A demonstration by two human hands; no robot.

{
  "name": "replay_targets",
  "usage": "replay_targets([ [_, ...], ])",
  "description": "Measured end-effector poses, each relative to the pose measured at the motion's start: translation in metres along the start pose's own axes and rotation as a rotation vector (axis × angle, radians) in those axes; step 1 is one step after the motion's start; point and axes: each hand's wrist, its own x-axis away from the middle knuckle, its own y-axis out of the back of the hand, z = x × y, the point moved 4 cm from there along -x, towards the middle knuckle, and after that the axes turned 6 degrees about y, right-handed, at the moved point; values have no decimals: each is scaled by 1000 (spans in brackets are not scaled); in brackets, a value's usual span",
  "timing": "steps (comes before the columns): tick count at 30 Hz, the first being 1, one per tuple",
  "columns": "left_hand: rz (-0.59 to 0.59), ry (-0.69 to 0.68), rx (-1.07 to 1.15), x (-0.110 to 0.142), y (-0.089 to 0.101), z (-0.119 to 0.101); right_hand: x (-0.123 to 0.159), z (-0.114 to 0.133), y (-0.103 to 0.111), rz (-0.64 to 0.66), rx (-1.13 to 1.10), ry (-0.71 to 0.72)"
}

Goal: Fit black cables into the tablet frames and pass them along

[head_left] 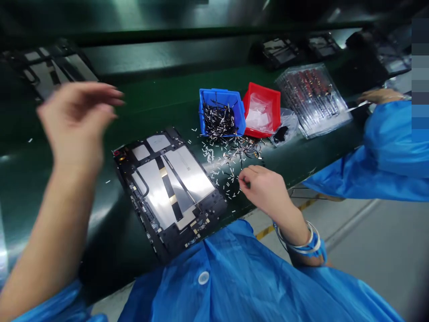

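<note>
An opened tablet back with silver battery cells lies on the green belt in front of me. My right hand rests beside its right edge, fingers pinched together among small loose metal pieces; what they grip is too small to name. My left hand is raised above the belt to the left, blurred by motion, fingers loosely stretched and holding nothing that I can see.
A blue bin of small parts and a red bin stand behind the loose pieces. A clear tray lies to the right. More opened tablets sit on the belt. Another person's blue sleeve reaches in at right.
</note>
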Motion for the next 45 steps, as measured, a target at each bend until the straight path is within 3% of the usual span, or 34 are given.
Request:
replay_targets([
  [2, 159, -43, -2, 18, -34, -37, -1, 0, 13, -115, -23, 81],
  [3, 325, -87, -42, 27, -56, -55, -2, 1, 20, -154, -32, 133],
  [5, 523, -160, -169, 42, -90, -84, -7, 6, 32, -206, -40, 231],
  [8, 670, -30, -298, 48, -116, -92, -14, 12, 45, -265, -18, 316],
  [10, 669, 145, -157, 46, -119, -85, -18, 16, 50, -347, -19, 319],
  [14, 618, 571, 503, 50, -117, -67, -18, 22, 52, -639, -140, 223],
  [16, 574, 650, 714, 54, -116, -65, -19, 26, 47, -716, -227, 190],
  [21, 495, 589, 841, 58, -110, -64, -24, 29, 38, -705, -512, 134],
  [28, 521, 563, 709, 64, -101, -57, -30, 24, 36, -546, -843, 54],
  [32, 541, 577, 676, 65, -96, -59, -31, 22, 34, -561, -801, 67],
  [38, 496, 742, 757, 68, -97, -51, -24, 21, 34, -799, -394, 47],
  [42, 508, 786, 804, 71, -101, -48, -24, 40, 33, -789, -430, 206],
  [45, 506, 753, 801, 71, -103, -50, -26, 48, 31, -750, -476, 220],
])
